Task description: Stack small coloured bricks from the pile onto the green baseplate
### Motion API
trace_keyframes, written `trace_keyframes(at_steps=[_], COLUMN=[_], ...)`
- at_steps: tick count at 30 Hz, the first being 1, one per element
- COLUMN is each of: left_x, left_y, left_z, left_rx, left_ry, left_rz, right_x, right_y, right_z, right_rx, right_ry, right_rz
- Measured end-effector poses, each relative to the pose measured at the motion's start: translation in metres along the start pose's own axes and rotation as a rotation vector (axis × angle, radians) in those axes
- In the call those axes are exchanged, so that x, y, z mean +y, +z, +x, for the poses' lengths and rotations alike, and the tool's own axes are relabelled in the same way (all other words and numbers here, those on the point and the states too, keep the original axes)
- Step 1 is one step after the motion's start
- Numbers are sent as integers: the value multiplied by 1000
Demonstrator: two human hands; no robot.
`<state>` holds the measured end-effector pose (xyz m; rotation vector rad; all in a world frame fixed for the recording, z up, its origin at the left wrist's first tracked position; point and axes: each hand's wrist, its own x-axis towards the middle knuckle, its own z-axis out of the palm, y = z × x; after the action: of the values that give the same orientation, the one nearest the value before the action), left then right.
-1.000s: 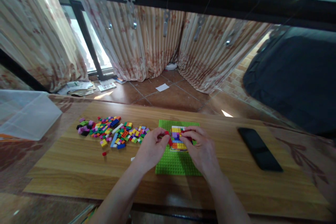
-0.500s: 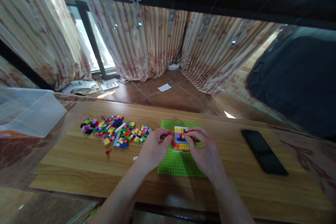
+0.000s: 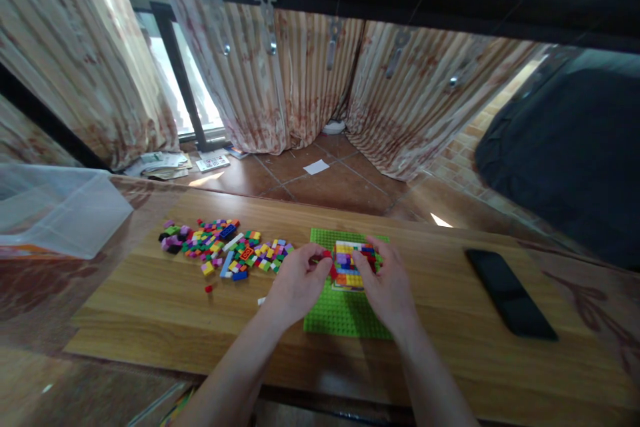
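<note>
A green baseplate (image 3: 335, 310) lies on the wooden table (image 3: 150, 307). A patch of small coloured bricks (image 3: 350, 263) is built on its far half. My left hand (image 3: 297, 283) is closed at the plate's left edge, pinching small red bricks (image 3: 327, 257) between thumb and fingers. My right hand (image 3: 385, 287) rests over the right side of the built patch, with its fingertips pressed down on the bricks. Whether anything is in its fingers I cannot make out.
A heap of loose coloured bricks (image 3: 225, 250) lies left of the plate, with a stray red brick (image 3: 209, 289) nearer me. A black phone (image 3: 510, 293) lies at the right. A clear plastic box (image 3: 55, 210) stands at the far left. Curtains and tiled floor lie beyond the table.
My right hand has moved from the patch's upper left to its right side, fingertips now down on the bricks. My left hand keeps the red bricks. The view has shifted slightly.
</note>
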<state>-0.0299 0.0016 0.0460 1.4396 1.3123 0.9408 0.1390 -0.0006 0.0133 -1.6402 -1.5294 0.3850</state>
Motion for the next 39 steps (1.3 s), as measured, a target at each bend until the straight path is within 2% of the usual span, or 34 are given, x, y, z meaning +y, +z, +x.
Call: trace_keyframes(at_steps=[5,15,31,39], left_x=[-3,-4,-2,-7], left_y=[0,1,-1,1], left_z=[0,0,0,0], left_rx=[0,-3,6,-9], left_ry=[-4,-7,-34,23], left_rz=[43,37,67,80], right_x=[0,-4,-5,-7], right_y=[2,3,5,5], right_z=[0,1,2,2], right_rx=[-7,-53,-54,-52], right_ry=[40,227,246,229], right_rz=[46,161,274,268])
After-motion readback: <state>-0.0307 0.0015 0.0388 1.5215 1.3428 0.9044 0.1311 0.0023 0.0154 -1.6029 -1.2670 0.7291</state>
